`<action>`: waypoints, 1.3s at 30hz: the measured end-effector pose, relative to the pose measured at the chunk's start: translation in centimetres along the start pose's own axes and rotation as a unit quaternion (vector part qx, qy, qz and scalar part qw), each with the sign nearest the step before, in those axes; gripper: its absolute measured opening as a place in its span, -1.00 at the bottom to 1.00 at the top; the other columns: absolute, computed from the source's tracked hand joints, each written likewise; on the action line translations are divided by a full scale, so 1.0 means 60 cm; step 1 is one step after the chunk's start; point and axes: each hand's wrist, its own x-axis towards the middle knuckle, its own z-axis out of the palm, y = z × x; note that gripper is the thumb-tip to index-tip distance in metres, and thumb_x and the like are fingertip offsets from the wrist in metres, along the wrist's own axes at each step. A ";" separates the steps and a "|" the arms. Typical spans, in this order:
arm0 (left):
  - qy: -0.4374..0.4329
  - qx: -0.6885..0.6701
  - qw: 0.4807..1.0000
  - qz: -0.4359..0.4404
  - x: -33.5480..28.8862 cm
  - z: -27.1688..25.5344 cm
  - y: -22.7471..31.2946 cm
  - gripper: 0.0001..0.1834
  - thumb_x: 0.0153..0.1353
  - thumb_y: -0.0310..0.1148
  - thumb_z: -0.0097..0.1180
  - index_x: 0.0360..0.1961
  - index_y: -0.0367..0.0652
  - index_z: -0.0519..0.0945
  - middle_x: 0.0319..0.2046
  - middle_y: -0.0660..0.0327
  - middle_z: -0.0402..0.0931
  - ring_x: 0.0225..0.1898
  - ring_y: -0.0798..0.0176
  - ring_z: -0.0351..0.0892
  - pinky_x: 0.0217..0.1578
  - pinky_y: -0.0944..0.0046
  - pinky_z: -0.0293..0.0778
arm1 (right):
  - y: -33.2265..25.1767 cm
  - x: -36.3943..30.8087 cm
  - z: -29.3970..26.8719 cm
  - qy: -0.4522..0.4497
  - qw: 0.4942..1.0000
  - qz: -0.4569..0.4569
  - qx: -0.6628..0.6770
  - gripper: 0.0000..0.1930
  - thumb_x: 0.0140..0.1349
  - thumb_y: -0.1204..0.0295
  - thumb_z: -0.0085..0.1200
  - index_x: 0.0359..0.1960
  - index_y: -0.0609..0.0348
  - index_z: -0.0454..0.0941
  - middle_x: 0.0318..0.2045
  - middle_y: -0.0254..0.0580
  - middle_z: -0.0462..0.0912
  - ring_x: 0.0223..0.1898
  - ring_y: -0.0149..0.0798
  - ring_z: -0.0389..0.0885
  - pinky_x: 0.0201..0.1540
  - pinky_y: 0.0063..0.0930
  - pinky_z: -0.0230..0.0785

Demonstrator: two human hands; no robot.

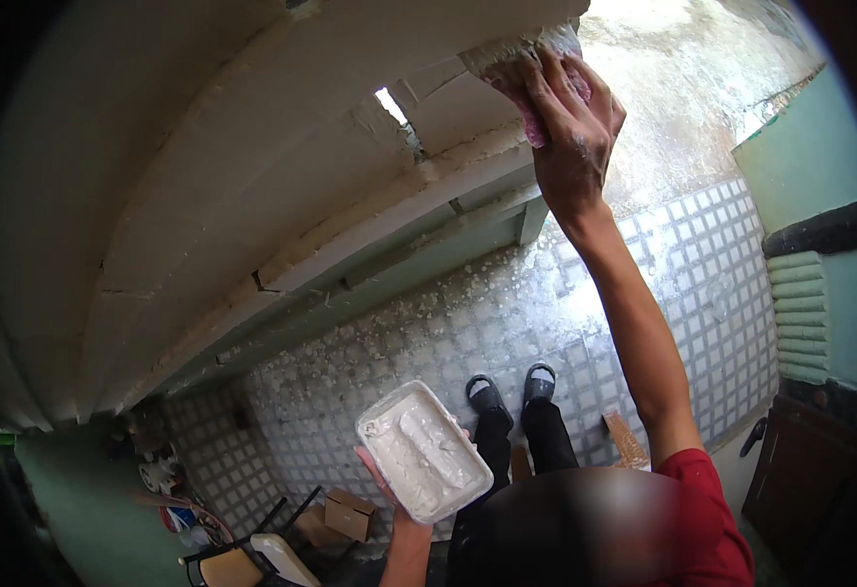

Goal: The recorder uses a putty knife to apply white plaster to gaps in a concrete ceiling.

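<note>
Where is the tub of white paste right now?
In the head view, the tub is held in the left hand at lower centre, just left of the dark trouser legs.

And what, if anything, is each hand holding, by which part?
Left hand: the white tub of paste, by its sides, apparently from beneath. Right hand: a pinkish, paste-smeared piece, gripped across its camera-facing side.

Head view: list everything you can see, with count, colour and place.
Tub: one, white, lower centre
Paste: one mass, whitish, inside tub
Pad: one, pink smeared white, top, right of centre
Boarded structure: one, pale, upper left
Tiled floor: one, white-grey, middle
Box: one, brown, lower left
Clutter: count unclear, mixed colours, bottom left
Sandals: two, dark grey, lower centre
Sleeve: one, red, lower right
Left hand: one, bare, supporting tub
Right hand: one, bare, holding pad
</note>
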 end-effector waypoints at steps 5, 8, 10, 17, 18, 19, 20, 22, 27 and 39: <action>0.000 -0.018 1.000 -0.018 0.003 0.009 -0.009 0.20 0.05 0.65 -0.18 0.47 -0.10 0.14 0.25 -0.23 0.32 0.16 -0.41 0.43 0.14 -0.42 0.39 | 0.003 -0.025 0.052 -0.005 1.000 -0.019 0.019 -0.55 0.17 0.29 0.32 0.15 -0.27 0.62 0.14 -0.54 0.65 0.23 -0.26 0.40 0.08 -0.22 0.10; -0.001 -0.025 1.000 -0.015 0.006 0.007 -0.009 0.21 0.04 0.65 -0.18 0.47 -0.09 0.14 0.24 -0.22 0.34 0.15 -0.40 0.43 0.13 -0.42 0.40 | -0.004 -0.065 0.062 -0.035 0.999 -0.024 0.027 -0.56 0.17 0.33 0.31 0.13 -0.25 0.63 0.13 -0.51 0.66 0.23 -0.25 0.39 0.09 -0.19 0.11; -0.007 -0.005 1.000 -0.012 0.006 -0.002 -0.008 0.20 0.04 0.65 -0.17 0.47 -0.09 0.14 0.23 -0.21 0.35 0.15 -0.39 0.43 0.13 -0.41 0.40 | -0.004 -0.099 0.047 -0.134 0.991 -0.019 0.009 -0.59 0.22 0.38 0.27 0.13 -0.21 0.64 0.13 -0.52 0.67 0.19 -0.20 0.46 0.15 -0.23 0.10; 0.004 -0.001 1.000 -0.008 -0.005 0.007 -0.008 0.20 0.04 0.65 -0.18 0.46 -0.08 0.16 0.22 -0.20 0.35 0.15 -0.39 0.43 0.12 -0.40 0.41 | -0.035 -0.071 -0.012 -0.056 0.995 0.000 0.079 -0.66 0.29 0.29 0.20 0.11 -0.16 0.66 0.11 -0.41 0.68 0.17 -0.14 0.48 0.18 -0.18 0.11; 0.002 -0.009 1.000 -0.010 -0.005 0.012 -0.009 0.20 0.04 0.66 -0.18 0.46 -0.08 0.16 0.22 -0.20 0.36 0.15 -0.39 0.44 0.12 -0.40 0.41 | -0.039 -0.055 -0.001 -0.027 0.996 -0.030 0.078 -0.66 0.28 0.26 0.22 0.11 -0.19 0.66 0.14 -0.44 0.66 0.18 -0.15 0.48 0.20 -0.21 0.09; -0.005 -0.017 1.000 -0.015 -0.001 0.017 -0.013 0.20 0.03 0.66 -0.19 0.46 -0.08 0.16 0.21 -0.20 0.36 0.15 -0.39 0.44 0.12 -0.39 0.42 | -0.039 -0.050 0.021 -0.018 0.996 -0.021 0.079 -0.65 0.27 0.26 0.24 0.10 -0.19 0.66 0.15 -0.47 0.65 0.22 -0.19 0.44 0.18 -0.23 0.09; -0.006 -0.016 1.000 -0.015 0.000 0.013 -0.014 0.20 0.03 0.66 -0.19 0.46 -0.08 0.16 0.21 -0.20 0.36 0.15 -0.39 0.44 0.12 -0.39 0.42 | -0.037 -0.051 0.044 -0.036 0.997 -0.021 0.068 -0.65 0.25 0.26 0.25 0.10 -0.20 0.67 0.15 -0.48 0.65 0.21 -0.19 0.44 0.17 -0.23 0.08; 0.001 0.000 1.000 -0.010 0.001 -0.003 -0.016 0.21 0.03 0.67 -0.18 0.46 -0.07 0.16 0.21 -0.21 0.35 0.15 -0.38 0.43 0.12 -0.39 0.42 | -0.033 -0.075 0.067 -0.053 0.997 -0.022 0.058 -0.64 0.24 0.27 0.26 0.09 -0.21 0.67 0.14 -0.49 0.66 0.21 -0.20 0.43 0.16 -0.23 0.08; -0.011 -0.019 1.000 -0.009 -0.003 0.002 -0.013 0.21 0.02 0.67 -0.18 0.46 -0.07 0.16 0.23 -0.21 0.32 0.16 -0.39 0.42 0.13 -0.39 0.41 | -0.037 -0.122 0.034 -0.148 0.986 0.025 0.066 -0.65 0.17 0.28 0.26 0.03 -0.26 0.67 0.14 -0.56 0.62 0.16 -0.22 0.41 0.09 -0.09 0.05; -0.014 -0.005 1.000 -0.010 -0.010 0.021 -0.020 0.20 0.02 0.65 -0.12 0.46 -0.07 0.16 0.21 -0.23 0.31 0.14 -0.35 0.43 0.13 -0.38 0.41 | -0.047 -0.106 0.034 -0.161 0.982 0.066 0.076 -0.67 0.29 0.28 0.20 0.09 -0.22 0.66 0.16 -0.56 0.63 0.16 -0.19 0.43 0.12 -0.13 0.10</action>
